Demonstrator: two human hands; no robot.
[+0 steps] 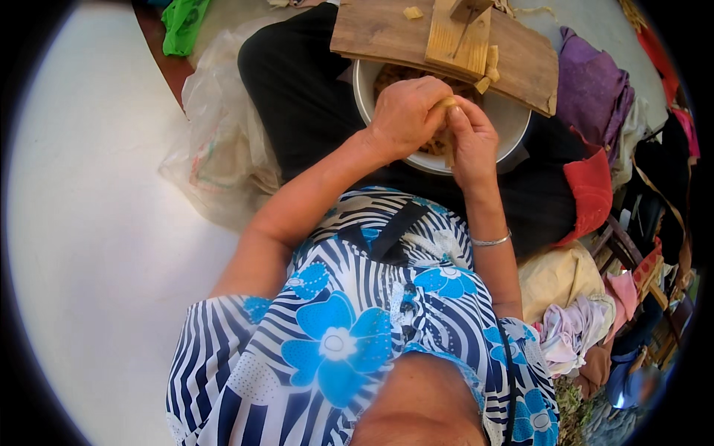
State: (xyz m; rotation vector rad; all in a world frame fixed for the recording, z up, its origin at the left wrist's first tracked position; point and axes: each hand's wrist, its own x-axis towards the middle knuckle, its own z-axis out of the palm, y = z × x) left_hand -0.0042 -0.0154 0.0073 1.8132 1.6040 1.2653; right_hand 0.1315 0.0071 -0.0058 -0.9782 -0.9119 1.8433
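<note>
My left hand point(409, 111) and my right hand point(474, 137) meet over a metal bowl point(363, 93), both closed on a pale tan strip point(449, 149) that hangs between them. Small brown pieces point(431, 146) lie inside the bowl, partly hidden by my hands. A wide wooden board point(520, 67) spans the back of the bowl, with a narrower wooden block point(455, 33) on it and a few tan pieces point(491, 68) beside the block.
My black-clad leg point(290, 82) lies under a cloudy plastic sack's far side, next to that sack point(223, 141). A green bag point(182, 22) is at the upper left. Purple cloth point(587, 89), red cloth point(584, 193) and piled fabrics point(565, 334) line the right.
</note>
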